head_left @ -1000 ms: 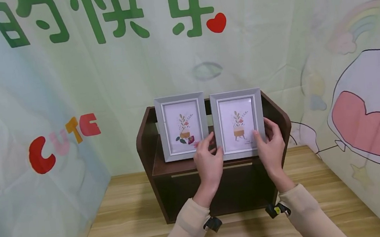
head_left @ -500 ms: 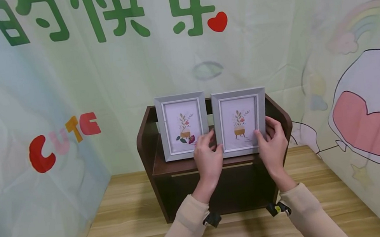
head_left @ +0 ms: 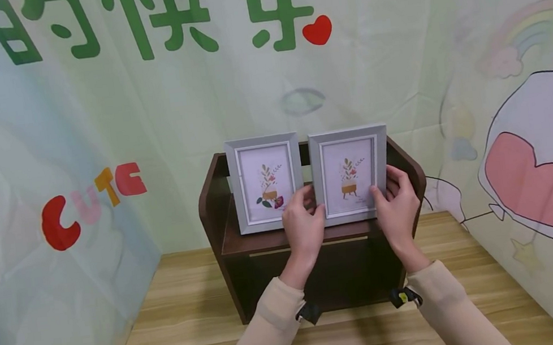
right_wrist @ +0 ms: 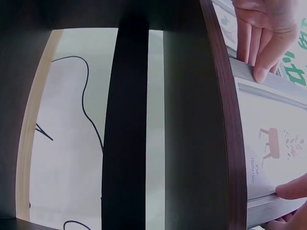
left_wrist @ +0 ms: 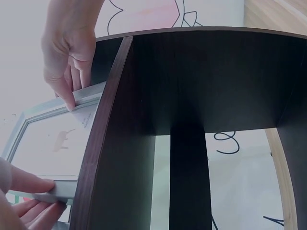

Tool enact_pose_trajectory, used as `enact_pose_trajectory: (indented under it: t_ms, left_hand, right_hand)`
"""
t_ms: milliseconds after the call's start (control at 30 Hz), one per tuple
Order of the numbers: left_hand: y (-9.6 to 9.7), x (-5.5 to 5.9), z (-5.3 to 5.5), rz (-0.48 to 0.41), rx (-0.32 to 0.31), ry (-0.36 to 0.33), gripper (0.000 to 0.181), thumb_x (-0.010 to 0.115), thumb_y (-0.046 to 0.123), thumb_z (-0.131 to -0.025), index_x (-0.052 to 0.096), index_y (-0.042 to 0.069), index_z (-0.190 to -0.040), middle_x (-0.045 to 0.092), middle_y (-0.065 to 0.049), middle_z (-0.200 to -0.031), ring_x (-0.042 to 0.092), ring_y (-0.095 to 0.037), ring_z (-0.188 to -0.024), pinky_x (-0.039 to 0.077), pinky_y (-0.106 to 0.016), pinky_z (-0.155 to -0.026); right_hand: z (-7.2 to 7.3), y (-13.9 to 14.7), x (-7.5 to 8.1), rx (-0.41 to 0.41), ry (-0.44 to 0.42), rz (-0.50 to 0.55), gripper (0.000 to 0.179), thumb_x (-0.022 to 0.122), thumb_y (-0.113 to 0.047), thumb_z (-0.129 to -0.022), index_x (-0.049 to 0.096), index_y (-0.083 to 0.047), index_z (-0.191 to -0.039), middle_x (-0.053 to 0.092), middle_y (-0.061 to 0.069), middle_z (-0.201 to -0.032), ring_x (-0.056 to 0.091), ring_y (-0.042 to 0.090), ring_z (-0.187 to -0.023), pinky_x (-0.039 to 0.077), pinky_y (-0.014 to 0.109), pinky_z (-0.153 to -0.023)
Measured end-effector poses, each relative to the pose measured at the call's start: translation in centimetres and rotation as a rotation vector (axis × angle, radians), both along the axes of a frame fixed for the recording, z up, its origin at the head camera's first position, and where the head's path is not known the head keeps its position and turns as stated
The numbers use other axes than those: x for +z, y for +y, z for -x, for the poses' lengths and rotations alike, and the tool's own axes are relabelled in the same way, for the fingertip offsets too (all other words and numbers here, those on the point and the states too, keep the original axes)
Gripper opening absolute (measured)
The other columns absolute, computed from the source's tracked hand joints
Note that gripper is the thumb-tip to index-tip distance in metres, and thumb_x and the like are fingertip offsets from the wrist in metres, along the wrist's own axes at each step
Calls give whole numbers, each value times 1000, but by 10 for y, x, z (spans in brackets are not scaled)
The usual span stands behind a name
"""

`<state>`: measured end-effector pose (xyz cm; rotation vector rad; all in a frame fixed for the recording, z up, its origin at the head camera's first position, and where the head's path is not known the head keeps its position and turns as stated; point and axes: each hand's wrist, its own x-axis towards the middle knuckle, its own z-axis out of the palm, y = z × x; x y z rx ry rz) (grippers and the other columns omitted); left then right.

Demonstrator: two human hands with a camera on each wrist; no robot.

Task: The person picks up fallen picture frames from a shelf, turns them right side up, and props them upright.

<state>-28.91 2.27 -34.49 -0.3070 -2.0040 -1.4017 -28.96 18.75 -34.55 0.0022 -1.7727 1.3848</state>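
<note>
A grey picture frame (head_left: 349, 172) with a plant print stands at the right of a dark brown shelf unit's upper board (head_left: 259, 243). My left hand (head_left: 304, 227) grips its lower left edge, thumb in front and fingers behind. On the opposite edge, my right hand (head_left: 397, 211) holds it the same way, its thumb over the face. The right wrist view shows the frame's lower edge close behind the board's front lip (right_wrist: 235, 158). A second grey frame (head_left: 265, 180) leans to the left; my left fingers overlap its lower right corner in the head view, with a dark red flower (head_left: 278, 202) beside them.
The shelf unit's side panels (head_left: 210, 203) rise on both sides of the frames. Below is its lower compartment (head_left: 319, 278). The unit stands on a wood-grain table (head_left: 185, 319), with a printed cloth backdrop (head_left: 372, 70) behind and at both sides.
The right picture frame has shifted slightly right and farther back on the board, both hands moving with it. The left frame has stayed in place.
</note>
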Motion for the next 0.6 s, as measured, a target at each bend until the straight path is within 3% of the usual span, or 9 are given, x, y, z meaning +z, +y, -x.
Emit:
enact_pose_trajectory:
  t_ms: [300,600]
  left_hand:
    - [2,1,4,-3,-6,15,31,71,0,-81,64,1,-111,70,-13,-104,69,-21,-90,57,-29,-77]
    - [2,-8,5,87,-4,80,31,70,3,-83,64,0,-114,67,-15,-105,69,-22,-92,57,-27,-78]
  right_hand:
    - [4,-2,2,-11,16,-5,44,66,3,-84,52,1,-125,58,15,-127,60,24,-115,49,40,-95]
    - [7,-1,-1,-9,32,10,43,66,2,-84,52,0,-125,59,13,-126,60,22,-115,49,39,-96]
